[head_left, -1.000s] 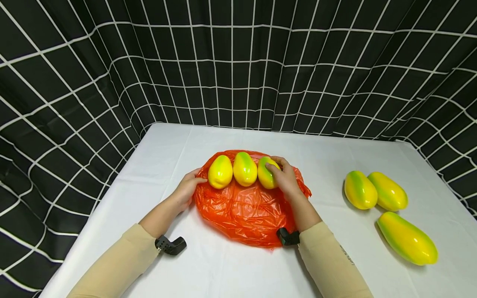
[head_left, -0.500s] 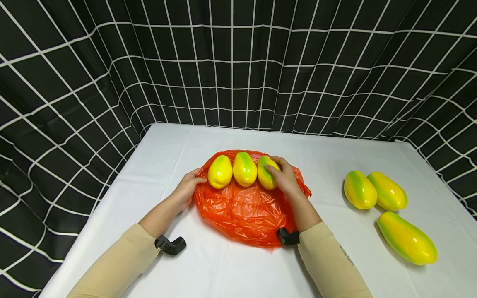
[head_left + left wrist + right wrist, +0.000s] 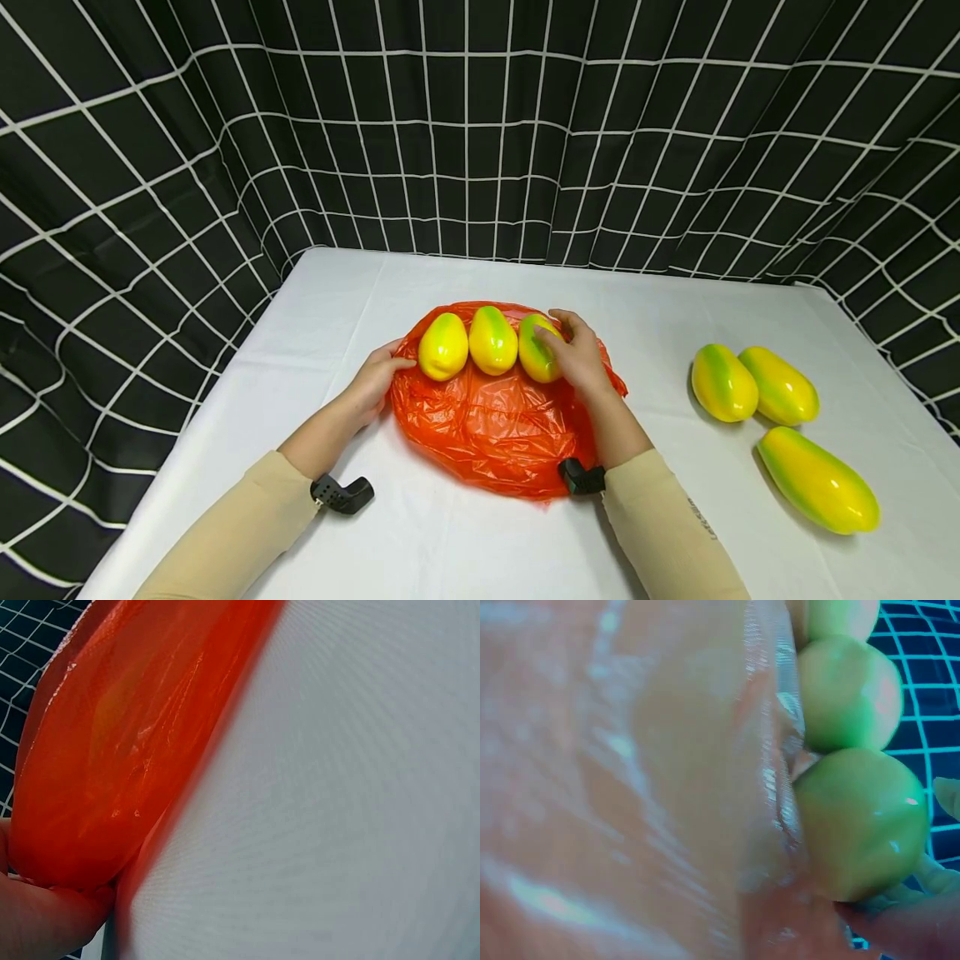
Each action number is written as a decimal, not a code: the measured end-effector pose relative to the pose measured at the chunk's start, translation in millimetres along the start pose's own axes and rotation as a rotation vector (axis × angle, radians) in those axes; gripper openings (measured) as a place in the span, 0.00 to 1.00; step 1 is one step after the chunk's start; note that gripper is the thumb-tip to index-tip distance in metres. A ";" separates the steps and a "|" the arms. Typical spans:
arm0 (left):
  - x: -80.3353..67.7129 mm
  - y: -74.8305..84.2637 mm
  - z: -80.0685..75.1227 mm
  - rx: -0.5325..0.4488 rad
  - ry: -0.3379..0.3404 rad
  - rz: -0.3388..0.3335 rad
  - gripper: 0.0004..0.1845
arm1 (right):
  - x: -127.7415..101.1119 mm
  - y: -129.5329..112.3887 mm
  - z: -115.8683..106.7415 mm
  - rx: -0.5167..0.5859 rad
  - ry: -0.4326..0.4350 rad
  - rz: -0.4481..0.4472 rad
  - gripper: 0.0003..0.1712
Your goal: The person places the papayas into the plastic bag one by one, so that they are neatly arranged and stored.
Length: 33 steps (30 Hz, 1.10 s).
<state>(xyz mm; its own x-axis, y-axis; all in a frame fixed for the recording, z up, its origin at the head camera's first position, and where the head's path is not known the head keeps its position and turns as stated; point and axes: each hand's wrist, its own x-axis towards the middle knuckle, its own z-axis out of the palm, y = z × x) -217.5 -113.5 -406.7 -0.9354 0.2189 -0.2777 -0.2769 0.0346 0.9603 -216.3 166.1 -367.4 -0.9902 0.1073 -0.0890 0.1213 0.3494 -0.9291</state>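
Observation:
A red plastic bag [image 3: 502, 433] lies spread on the white table. Three glossy yellow-green papayas rest in a row at its far side: a left one [image 3: 443, 347], a middle one [image 3: 492, 340] and a right one [image 3: 537, 354]. My left hand [image 3: 375, 379] pinches the bag's left edge; the left wrist view shows the film gathered at the fingers [image 3: 52, 915]. My right hand [image 3: 579, 354] is at the right papaya [image 3: 862, 825], its thumb over the fruit in the head view. In the right wrist view one fingertip [image 3: 946, 796] stands apart from it.
Several more papayas lie beyond the bag on the right: two touching, one upright-looking [image 3: 724, 382] and one slanted [image 3: 780, 385], with a longer one [image 3: 819, 481] nearer. A black curtain with white grid lines [image 3: 465, 150] rises behind the table [image 3: 420, 542].
The fingers of my right hand have lifted and spread slightly away from the right papaya. My left hand, the bag and the other papayas stay where they were.

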 end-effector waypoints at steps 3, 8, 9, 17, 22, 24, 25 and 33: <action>0.0 -0.2 -0.2 0.004 0.003 -0.002 0.29 | -1.9 -4.6 -5.5 -0.019 0.022 -0.008 0.31; 0.0 -0.6 -0.9 0.006 0.002 -0.006 0.29 | -5.4 -11.4 -16.3 -0.009 0.035 -0.012 0.30; -0.2 -0.5 -1.0 0.006 0.002 -0.007 0.29 | -6.3 -12.5 -18.9 -0.013 0.039 -0.016 0.31; -1.1 -0.3 -2.8 0.001 0.008 -0.014 0.30 | -16.0 -20.9 -45.3 -0.025 0.101 -0.053 0.31; -1.0 -1.4 -1.1 -0.004 -0.002 -0.006 0.29 | -23.4 -21.4 -68.5 -0.023 0.172 -0.045 0.32; -0.8 -1.6 -0.1 -0.007 -0.001 -0.005 0.29 | -25.4 -19.2 -78.7 -0.020 0.205 -0.045 0.33; -0.5 -1.8 0.6 -0.009 -0.001 -0.006 0.29 | -26.4 -18.1 -84.1 -0.020 0.223 -0.045 0.33; 0.3 -2.1 -0.1 -0.016 -0.004 -0.004 0.29 | -31.6 -6.8 -122.5 -0.072 0.377 0.012 0.34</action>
<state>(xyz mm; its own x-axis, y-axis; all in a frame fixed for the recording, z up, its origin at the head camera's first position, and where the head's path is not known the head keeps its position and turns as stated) -217.2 -113.6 -408.8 -0.9334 0.2224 -0.2817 -0.2846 0.0196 0.9585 -177.4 274.3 -314.3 -0.8955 0.4421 0.0510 0.1507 0.4092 -0.8999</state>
